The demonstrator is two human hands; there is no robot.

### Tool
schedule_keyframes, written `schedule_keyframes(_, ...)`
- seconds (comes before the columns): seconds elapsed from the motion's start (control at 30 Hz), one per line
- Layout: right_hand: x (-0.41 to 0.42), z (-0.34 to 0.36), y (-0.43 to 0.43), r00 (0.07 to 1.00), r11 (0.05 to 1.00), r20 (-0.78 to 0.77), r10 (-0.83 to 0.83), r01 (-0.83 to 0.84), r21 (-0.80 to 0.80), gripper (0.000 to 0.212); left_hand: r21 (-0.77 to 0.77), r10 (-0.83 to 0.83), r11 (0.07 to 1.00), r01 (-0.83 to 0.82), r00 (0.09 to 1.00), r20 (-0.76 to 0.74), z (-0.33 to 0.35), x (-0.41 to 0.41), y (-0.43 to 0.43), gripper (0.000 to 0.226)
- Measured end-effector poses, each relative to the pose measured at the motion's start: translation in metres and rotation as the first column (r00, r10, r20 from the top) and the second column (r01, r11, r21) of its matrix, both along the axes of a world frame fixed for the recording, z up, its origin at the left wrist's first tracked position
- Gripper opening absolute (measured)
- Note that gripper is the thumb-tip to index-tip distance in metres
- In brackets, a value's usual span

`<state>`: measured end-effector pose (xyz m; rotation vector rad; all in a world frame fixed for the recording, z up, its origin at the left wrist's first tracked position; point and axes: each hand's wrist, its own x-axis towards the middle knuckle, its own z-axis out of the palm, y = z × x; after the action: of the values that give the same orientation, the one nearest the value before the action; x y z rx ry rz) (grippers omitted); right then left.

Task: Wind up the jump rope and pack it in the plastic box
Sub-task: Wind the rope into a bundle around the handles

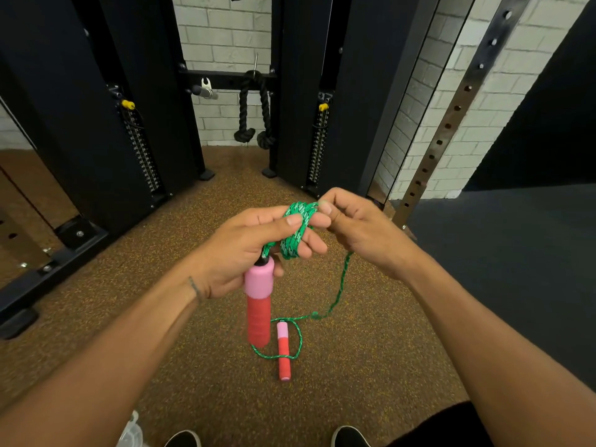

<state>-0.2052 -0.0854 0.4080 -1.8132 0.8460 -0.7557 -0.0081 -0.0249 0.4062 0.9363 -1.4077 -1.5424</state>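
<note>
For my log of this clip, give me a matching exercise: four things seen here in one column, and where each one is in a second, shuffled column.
Things:
1. pink-and-red foam handle nearer the camera
2. second pink-and-red foam handle
3. coil of green braided rope
4. thick black twisted rope

Places:
A. hangs from the black rack's crossbar
B. wound round fingers of the left hand
C. lies on the brown speckled floor
D. held at its pink end by the left hand

Pairs: 1-D, 2-C, 3-B, 4-A.
</note>
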Motion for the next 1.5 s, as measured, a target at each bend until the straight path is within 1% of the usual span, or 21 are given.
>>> schedule_keyframes(0.23,0.013,-0.016,0.005,0.987,0.971,-0.152,0.053,-0.015,0.238,0.023,0.075,0.036,0.997,-0.022,0.981,-0.190,-0.008,-0.001,0.000,0.038)
schedule_keyframes(0.33,0.017,-0.017,0.009,0.981,0.948,-0.180,0.071,-0.011,0.319,0.021,0.048,0.070,0.997,-0.064,0.988,-0.141,-0.005,-0.005,0.001,0.043)
schedule_keyframes(0.4,0.017,-0.018,0.011,0.968,0.946,-0.224,0.109,-0.032,0.323,0.022,0.030,0.161,0.987,-0.158,0.976,-0.149,-0.002,-0.007,-0.001,0.042)
schedule_keyframes(0.47,0.017,-0.019,0.014,0.930,0.953,-0.321,0.179,-0.082,0.292,0.032,0.010,0.277,0.960,-0.280,0.943,-0.184,0.000,-0.003,-0.005,0.038)
schedule_keyframes(0.57,0.021,-0.014,0.025,0.862,0.964,-0.439,0.254,-0.192,0.183,0.038,-0.006,0.399,0.915,-0.403,0.907,-0.136,0.000,0.006,-0.010,0.034)
schedule_keyframes(0.67,0.029,-0.003,0.032,0.832,0.958,-0.480,0.278,-0.274,0.081,0.036,0.088,0.464,0.886,-0.456,0.871,-0.159,-0.006,0.005,-0.012,0.032)
schedule_keyframes(0.77,0.032,0.000,0.034,0.779,0.949,-0.561,0.280,-0.314,0.038,0.035,0.173,0.534,0.845,-0.507,0.821,-0.202,-0.002,0.005,-0.012,0.029)
schedule_keyframes(0.83,0.032,-0.002,0.037,0.731,0.943,-0.632,0.256,-0.333,-0.003,0.032,0.163,0.583,0.812,-0.560,0.794,-0.175,0.000,0.011,-0.012,0.026)
schedule_keyframes(0.9,0.032,-0.004,0.043,0.692,0.919,-0.706,0.151,-0.362,-0.158,0.030,0.101,0.631,0.775,-0.623,0.772,-0.077,-0.002,0.019,-0.015,0.022)
schedule_keyframes(0.93,0.034,-0.003,0.046,0.695,0.883,-0.711,0.109,-0.396,-0.252,0.031,0.040,0.640,0.768,-0.640,0.768,0.006,-0.004,0.023,-0.017,0.020)
schedule_keyframes(1.0,0.037,0.002,0.052,0.755,0.823,-0.639,0.147,-0.451,-0.345,0.035,-0.085,0.609,0.792,-0.604,0.773,0.179,-0.009,0.031,-0.018,0.021)
schedule_keyframes(1.03,0.037,0.006,0.052,0.808,0.820,-0.560,0.185,-0.441,-0.366,0.035,-0.141,0.568,0.823,-0.551,0.782,0.257,-0.012,0.033,-0.018,0.024)
schedule_keyframes(1.07,0.036,0.011,0.050,0.867,0.834,-0.456,0.201,-0.395,-0.385,0.033,-0.191,0.516,0.856,-0.480,0.787,0.337,-0.015,0.035,-0.017,0.028)
schedule_keyframes(1.13,0.030,0.023,0.041,0.963,0.890,-0.225,0.149,-0.230,-0.393,0.028,-0.233,0.389,0.920,-0.315,0.798,0.461,-0.018,0.031,-0.012,0.027)
schedule_keyframes(1.17,0.025,0.028,0.035,0.991,0.920,-0.111,0.079,-0.115,-0.376,0.028,-0.207,0.311,0.949,-0.240,0.826,0.470,-0.017,0.027,-0.009,0.025)
schedule_keyframes(1.2,0.020,0.031,0.028,1.000,0.936,-0.021,-0.020,0.012,-0.351,0.029,-0.150,0.222,0.973,-0.173,0.874,0.432,-0.014,0.022,-0.006,0.025)
schedule_keyframes(1.27,0.010,0.031,0.012,0.977,0.934,0.079,-0.199,0.214,-0.285,0.029,-0.034,0.046,0.999,-0.038,0.961,0.274,-0.007,0.016,-0.001,0.033)
schedule_keyframes(1.3,0.007,0.028,0.007,0.962,0.928,0.103,-0.251,0.270,-0.257,0.028,-0.023,-0.019,0.999,0.024,0.975,0.219,-0.004,0.016,0.000,0.036)
schedule_keyframes(1.37,0.004,0.019,-0.001,0.948,0.921,0.103,-0.302,0.318,-0.225,0.023,-0.063,-0.064,0.995,0.081,0.969,0.238,-0.001,0.018,0.001,0.040)
schedule_keyframes(1.43,0.006,0.012,-0.003,0.950,0.930,0.042,-0.311,0.313,-0.192,0.021,-0.112,-0.014,0.992,0.054,0.945,0.327,-0.003,0.017,-0.001,0.038)
schedule_keyframes(1.5,0.008,0.005,-0.002,0.969,0.963,-0.053,-0.243,0.234,-0.136,0.022,-0.125,0.030,0.992,0.016,0.935,0.354,-0.006,0.016,-0.003,0.037)
